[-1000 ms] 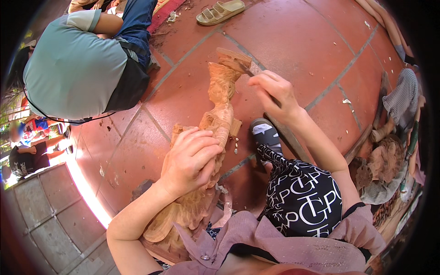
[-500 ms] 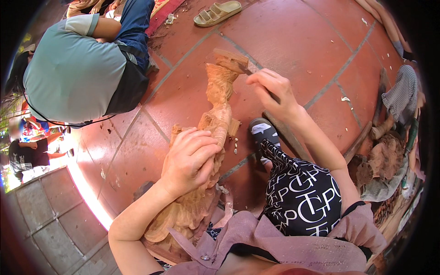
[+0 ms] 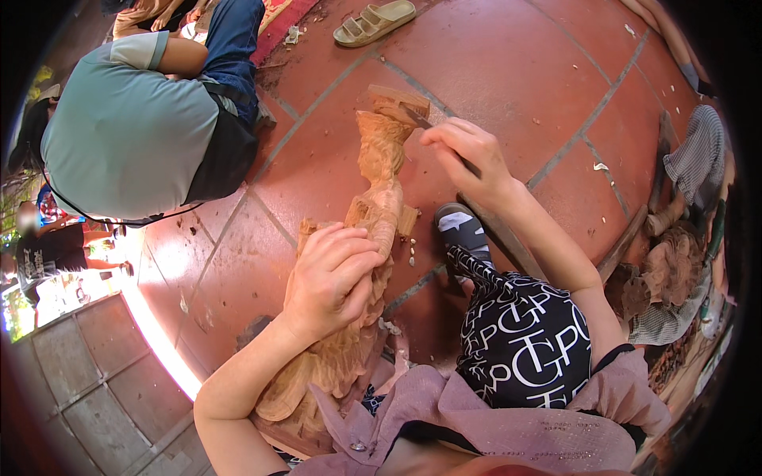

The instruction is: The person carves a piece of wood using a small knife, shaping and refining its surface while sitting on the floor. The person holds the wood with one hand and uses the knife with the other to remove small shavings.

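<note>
The left hand [image 3: 333, 278] is closed over the middle of the wooden carving [image 3: 373, 214], whose long axis runs away from this grip. The right hand [image 3: 468, 159] pinches a thin chisel [image 3: 418, 119] at the far top end, its tip on the wood.

One long wooden carving [image 3: 373, 230] lies on the floor, with two hands on it: a left hand [image 3: 333, 278] and a right hand [image 3: 468, 159], the latter holding one chisel [image 3: 421, 119]. One sandal [image 3: 375, 22], one seated co-worker [image 3: 135, 135], one shoe [image 3: 463, 230].
</note>
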Action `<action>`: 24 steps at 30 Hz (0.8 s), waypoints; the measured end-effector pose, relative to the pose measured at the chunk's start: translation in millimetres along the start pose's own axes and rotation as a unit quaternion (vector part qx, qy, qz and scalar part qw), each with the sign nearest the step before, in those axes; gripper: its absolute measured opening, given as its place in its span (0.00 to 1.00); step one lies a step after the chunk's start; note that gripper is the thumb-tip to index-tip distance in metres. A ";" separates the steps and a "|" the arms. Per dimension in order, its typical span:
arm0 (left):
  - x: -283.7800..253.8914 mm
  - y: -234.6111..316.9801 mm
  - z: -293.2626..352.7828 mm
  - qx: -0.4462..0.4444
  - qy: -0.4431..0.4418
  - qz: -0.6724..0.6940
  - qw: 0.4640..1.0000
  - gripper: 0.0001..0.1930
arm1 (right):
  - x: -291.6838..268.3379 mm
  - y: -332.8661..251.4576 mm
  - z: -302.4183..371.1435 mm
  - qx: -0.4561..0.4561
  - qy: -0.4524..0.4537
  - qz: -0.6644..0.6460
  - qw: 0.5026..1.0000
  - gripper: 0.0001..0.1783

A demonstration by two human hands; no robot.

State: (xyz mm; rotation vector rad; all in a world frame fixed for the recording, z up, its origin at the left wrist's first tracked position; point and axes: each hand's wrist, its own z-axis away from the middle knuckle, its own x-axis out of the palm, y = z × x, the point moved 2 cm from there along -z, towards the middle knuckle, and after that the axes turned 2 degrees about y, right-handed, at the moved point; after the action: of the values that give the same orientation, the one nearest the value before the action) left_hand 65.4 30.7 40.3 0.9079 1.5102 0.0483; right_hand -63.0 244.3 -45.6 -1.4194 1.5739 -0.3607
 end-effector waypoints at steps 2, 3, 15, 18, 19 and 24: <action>0.4 -1.0 -0.2 0.004 -0.006 0.000 1.000 0.13 | 9.6 6.8 -7.0 -0.025 0.004 -0.003 1.000 0.06; 0.5 -1.2 -0.2 0.004 -0.005 0.000 1.000 0.13 | 17.1 14.2 -7.0 -0.026 0.000 -0.010 1.000 0.07; 0.0 0.3 -1.7 0.002 -0.007 0.002 1.000 0.13 | 6.7 25.1 7.3 -0.038 -0.009 -0.038 0.999 0.08; 0.4 1.1 -1.9 0.000 -0.006 -0.001 1.000 0.14 | 8.2 34.9 10.3 -0.049 -0.024 -0.029 0.998 0.09; 0.5 1.1 -1.8 0.000 -0.004 -0.001 1.000 0.14 | 5.8 37.3 13.2 -0.049 -0.032 -0.026 0.998 0.10; 1.0 1.1 -2.0 -0.002 -0.007 -0.003 1.000 0.14 | -12.6 36.0 23.3 -0.053 -0.051 -0.030 0.997 0.12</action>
State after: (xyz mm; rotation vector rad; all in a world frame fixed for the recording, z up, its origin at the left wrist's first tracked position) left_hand 64.4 32.9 40.5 0.8987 1.4998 0.0400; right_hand -68.1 274.1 -78.4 -1.5450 1.4878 -0.2398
